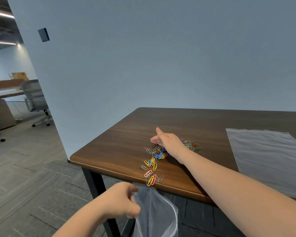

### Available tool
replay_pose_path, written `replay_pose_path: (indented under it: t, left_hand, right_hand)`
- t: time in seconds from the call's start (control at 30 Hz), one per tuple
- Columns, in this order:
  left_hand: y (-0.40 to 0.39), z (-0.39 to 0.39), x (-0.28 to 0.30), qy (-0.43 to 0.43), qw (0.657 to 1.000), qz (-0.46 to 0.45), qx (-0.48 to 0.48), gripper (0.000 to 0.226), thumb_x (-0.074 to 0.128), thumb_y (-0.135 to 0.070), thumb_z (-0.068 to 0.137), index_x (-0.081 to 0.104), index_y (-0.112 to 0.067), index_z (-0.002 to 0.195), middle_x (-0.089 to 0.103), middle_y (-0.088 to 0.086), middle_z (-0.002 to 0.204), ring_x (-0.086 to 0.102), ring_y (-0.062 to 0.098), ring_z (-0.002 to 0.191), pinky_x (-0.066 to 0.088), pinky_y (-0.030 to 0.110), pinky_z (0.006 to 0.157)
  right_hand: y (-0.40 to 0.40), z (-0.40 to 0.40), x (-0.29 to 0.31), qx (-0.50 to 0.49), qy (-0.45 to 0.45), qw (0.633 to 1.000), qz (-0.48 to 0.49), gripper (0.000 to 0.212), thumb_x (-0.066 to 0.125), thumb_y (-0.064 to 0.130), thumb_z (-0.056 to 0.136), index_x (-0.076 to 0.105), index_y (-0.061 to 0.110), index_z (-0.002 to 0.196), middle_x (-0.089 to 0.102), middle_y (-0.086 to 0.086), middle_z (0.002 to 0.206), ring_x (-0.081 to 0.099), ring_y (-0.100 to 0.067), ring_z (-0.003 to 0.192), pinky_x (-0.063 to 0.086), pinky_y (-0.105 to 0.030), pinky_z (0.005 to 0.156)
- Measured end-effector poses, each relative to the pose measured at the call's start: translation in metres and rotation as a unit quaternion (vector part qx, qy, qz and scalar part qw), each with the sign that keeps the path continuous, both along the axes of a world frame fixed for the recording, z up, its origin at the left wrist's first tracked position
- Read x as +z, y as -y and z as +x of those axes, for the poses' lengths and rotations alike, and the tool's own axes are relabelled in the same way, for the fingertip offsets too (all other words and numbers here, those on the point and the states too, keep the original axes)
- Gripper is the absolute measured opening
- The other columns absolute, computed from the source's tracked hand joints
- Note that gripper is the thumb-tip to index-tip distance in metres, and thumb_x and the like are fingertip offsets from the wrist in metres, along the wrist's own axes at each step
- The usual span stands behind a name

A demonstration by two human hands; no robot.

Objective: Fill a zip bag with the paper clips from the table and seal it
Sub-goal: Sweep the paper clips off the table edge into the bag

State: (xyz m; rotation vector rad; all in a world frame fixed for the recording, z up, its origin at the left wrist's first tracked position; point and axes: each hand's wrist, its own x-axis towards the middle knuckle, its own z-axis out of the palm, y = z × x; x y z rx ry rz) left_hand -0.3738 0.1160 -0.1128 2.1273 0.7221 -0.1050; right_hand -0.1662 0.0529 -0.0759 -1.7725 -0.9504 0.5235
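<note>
Left hand pinches zip bag below table edge — right hand seemingly touching paper clips.

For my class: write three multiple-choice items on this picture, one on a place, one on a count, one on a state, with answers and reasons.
1. Where is the open zip bag? A on the table B below the table edge C on the chair
2. How many hands touch the zip bag? A none B one C two
3. The paper clips are: A all bagged B boxed C loose on the table

Answers: 1 B, it hangs under the near edge; 2 B, only the left hand grips it, while the right hand is over the clips; 3 C, they lie scattered on the wood.
</note>
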Motion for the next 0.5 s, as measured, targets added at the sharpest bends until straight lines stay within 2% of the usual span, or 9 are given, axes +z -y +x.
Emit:
replay_pose_path:
  t: [0.13, 0.2, 0.27, 0.33, 0.4, 0.5]
  left_hand:
    - [-0.002, 0.001, 0.000, 0.009, 1.000, 0.014, 0.001, 0.071, 0.058, -0.007, 0.069, 0.047, -0.006, 0.139, 0.054, -0.008, 0.057, 0.051, 0.001, 0.047, 0.041, 0.010, 0.050]
    - [-0.004, 0.002, -0.001, 0.020, 1.000, 0.021, 0.003, 0.071, 0.058, -0.007, 0.070, 0.045, -0.004, 0.140, 0.052, -0.008, 0.056, 0.051, 0.002, 0.048, 0.041, 0.012, 0.052]
    - [-0.007, 0.002, -0.004, 0.034, 0.999, 0.033, 0.004, 0.065, 0.058, -0.006, 0.068, 0.051, -0.001, 0.133, 0.049, -0.008, 0.056, 0.049, 0.004, 0.049, 0.040, 0.014, 0.053]
    - [-0.007, 0.004, -0.003, 0.038, 0.999, 0.029, 0.003, 0.042, 0.058, -0.005, 0.067, 0.060, 0.006, 0.108, 0.045, -0.008, 0.054, 0.044, 0.003, 0.045, 0.037, 0.013, 0.050]
    - [-0.006, 0.005, -0.002, 0.039, 0.999, 0.021, 0.008, 0.012, 0.058, -0.005, 0.066, 0.061, -0.007, 0.077, 0.044, -0.009, 0.053, 0.041, 0.004, 0.045, 0.037, 0.014, 0.051]
    - [-0.004, 0.007, -0.004, 0.062, 0.998, 0.005, -0.003, 0.022, 0.058, -0.003, 0.066, 0.047, -0.021, 0.059, 0.041, -0.011, 0.050, 0.039, 0.005, 0.047, 0.035, 0.015, 0.051]
  right_hand:
    - [-0.003, -0.009, 0.002, 0.034, 0.011, 0.999, -0.021, 0.062, 0.025, 0.052, 0.097, 0.073, 0.013, 0.105, 0.071, -0.003, 0.115, 0.058, -0.011, 0.102, 0.036, -0.036, 0.108]
    - [-0.004, -0.014, 0.001, 0.045, 0.022, 0.998, -0.023, 0.063, 0.024, 0.052, 0.098, 0.074, 0.014, 0.102, 0.072, -0.003, 0.112, 0.060, -0.013, 0.104, 0.037, -0.036, 0.108]
    - [-0.003, -0.019, -0.001, 0.057, 0.030, 0.998, -0.026, 0.063, 0.023, 0.049, 0.098, 0.074, 0.013, 0.102, 0.072, -0.004, 0.111, 0.061, -0.014, 0.105, 0.038, -0.037, 0.108]
    - [-0.002, -0.024, -0.003, 0.064, 0.036, 0.997, -0.024, 0.064, 0.023, 0.048, 0.099, 0.075, 0.012, 0.100, 0.073, -0.004, 0.107, 0.063, -0.014, 0.103, 0.041, -0.037, 0.107]
    - [0.002, -0.030, -0.004, 0.074, 0.034, 0.997, -0.016, 0.064, 0.024, 0.047, 0.099, 0.076, 0.010, 0.097, 0.074, -0.005, 0.105, 0.065, -0.015, 0.102, 0.043, -0.037, 0.105]
    - [0.010, -0.039, -0.006, 0.086, 0.029, 0.996, -0.002, 0.064, 0.025, 0.046, 0.099, 0.076, 0.008, 0.095, 0.075, -0.006, 0.102, 0.066, -0.014, 0.099, 0.044, -0.036, 0.103]
